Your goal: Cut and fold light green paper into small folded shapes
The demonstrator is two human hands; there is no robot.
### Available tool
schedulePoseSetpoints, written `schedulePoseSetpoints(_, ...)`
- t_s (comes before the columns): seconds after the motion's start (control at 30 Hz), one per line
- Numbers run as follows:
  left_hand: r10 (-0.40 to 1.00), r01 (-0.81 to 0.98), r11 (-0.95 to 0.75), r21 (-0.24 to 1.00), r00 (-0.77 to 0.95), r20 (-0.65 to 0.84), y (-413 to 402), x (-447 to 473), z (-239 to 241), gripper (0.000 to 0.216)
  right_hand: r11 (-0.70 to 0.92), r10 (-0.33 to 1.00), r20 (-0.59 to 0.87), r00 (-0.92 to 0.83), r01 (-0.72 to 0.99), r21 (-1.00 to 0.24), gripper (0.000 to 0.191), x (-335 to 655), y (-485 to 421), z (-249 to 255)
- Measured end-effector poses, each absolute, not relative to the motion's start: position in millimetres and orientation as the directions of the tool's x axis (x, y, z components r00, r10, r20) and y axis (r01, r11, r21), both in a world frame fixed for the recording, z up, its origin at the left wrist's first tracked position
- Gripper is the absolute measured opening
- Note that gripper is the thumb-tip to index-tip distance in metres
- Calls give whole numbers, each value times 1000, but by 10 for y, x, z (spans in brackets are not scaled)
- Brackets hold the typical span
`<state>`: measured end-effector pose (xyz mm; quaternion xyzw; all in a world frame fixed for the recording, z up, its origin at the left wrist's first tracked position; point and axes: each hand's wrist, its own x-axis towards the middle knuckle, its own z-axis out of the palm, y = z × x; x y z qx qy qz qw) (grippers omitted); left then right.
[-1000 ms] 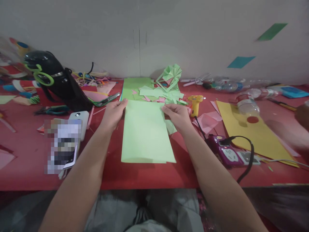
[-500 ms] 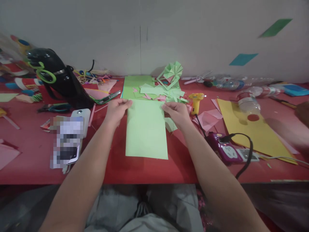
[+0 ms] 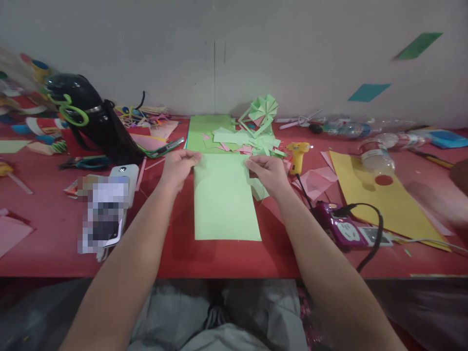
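Observation:
A light green sheet of paper point(image 3: 226, 200) hangs between my hands in front of me, its near edge hanging toward the red tabletop point(image 3: 219, 261). My left hand point(image 3: 180, 168) pinches its far left corner with thumb and fingers. At the far right corner my right hand point(image 3: 268, 171) pinches the same sheet. Just beyond lie green and pink paper scraps point(image 3: 237, 139) on a stack of darker green paper point(image 3: 199, 129). A folded green paper piece point(image 3: 263, 109) with a fan-like wheel stands behind the scraps.
Right of my hands are a yellow glue gun point(image 3: 299, 155), a purple power strip point(image 3: 340, 225), yellow paper point(image 3: 387, 209) and a plastic bottle point(image 3: 376, 156). On the left are a black flask point(image 3: 91, 117), phones point(image 3: 106, 214) and pliers point(image 3: 86, 162). Another person's blurred hand shows at far right.
The near edge of the green sheet has swung slightly right. Both hands keep their pinch on its far corners, and the whole view has shifted a little.

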<state>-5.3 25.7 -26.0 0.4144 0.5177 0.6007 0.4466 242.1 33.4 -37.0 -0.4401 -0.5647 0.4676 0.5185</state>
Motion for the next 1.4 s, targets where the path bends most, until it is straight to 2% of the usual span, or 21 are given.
schedulePoseSetpoints(0.2, 982, -200, -29, 979, -190, -10, 216, -24, -201, 32, 186, 982, 184, -45, 45, -982, 30, 2444, 347, -383)
schedulePoseSetpoints(0.37, 963, -190, -70, 979, -269, 17, 217, 1, -187, 29, 182, 982, 180, -54, 24, -983, 28, 2439, 350, -379)
schedulePoseSetpoints(0.6, 994, -202, 109, 973, 20, -107, 185, 9, -183, 36, 189, 981, 188, 46, -2, -982, 31, 2433, 338, -331)
schedulePoseSetpoints(0.83, 987, -134, 99, 986, -112, -114, 184, 27, -210, 42, 212, 971, 208, 113, -26, -977, 22, 2435, 364, -335)
schedulePoseSetpoints(1.07, 986, -160, 167, 973, 52, -161, 142, 78, -186, 43, 245, 961, 225, 158, -120, -962, 19, 2450, 389, -350)
schedulePoseSetpoints(1.17, 992, -93, 122, 988, -9, -124, 153, 67, -221, 42, 263, 953, 242, 180, -104, -959, 18, 2455, 398, -356)
schedulePoseSetpoints(1.3, 991, 111, 33, 993, -131, -19, 168, 39, -268, 47, 271, 947, 250, 201, -84, -959, 19, 2468, 409, -363)
schedulePoseSetpoints(1.4, 992, 159, -19, 987, -118, 38, 184, 27, -293, 49, 258, 947, 230, 223, -105, -960, 20, 2483, 414, -356)
